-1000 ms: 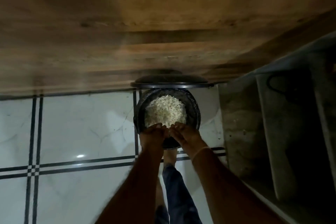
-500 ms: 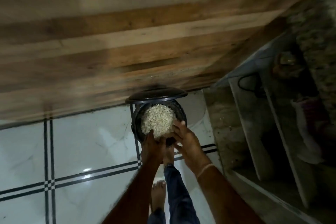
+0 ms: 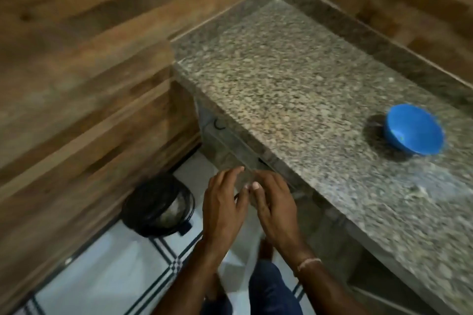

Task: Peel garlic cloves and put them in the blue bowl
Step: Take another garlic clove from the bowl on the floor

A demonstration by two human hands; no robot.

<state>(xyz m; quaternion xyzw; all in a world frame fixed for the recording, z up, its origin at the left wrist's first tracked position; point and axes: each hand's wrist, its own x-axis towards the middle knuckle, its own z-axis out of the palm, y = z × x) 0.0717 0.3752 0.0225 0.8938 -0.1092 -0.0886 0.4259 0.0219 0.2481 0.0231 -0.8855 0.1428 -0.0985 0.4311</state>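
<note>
hands: we see left hand [image 3: 225, 202] and right hand [image 3: 275, 203] side by side, fingers loosely spread, empty | blue bowl [image 3: 414, 130]: on the bench [image 3: 281, 79], well apart, presumably awaiting cloves | garlic: none visible | bin [image 3: 158, 207]: on floor [image 3: 102, 276], likely for skins

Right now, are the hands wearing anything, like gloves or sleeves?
No gloves and no sleeves: the left hand and right hand are bare, as are both forearms. The only thing worn is a thin pale band around the right wrist.
</note>
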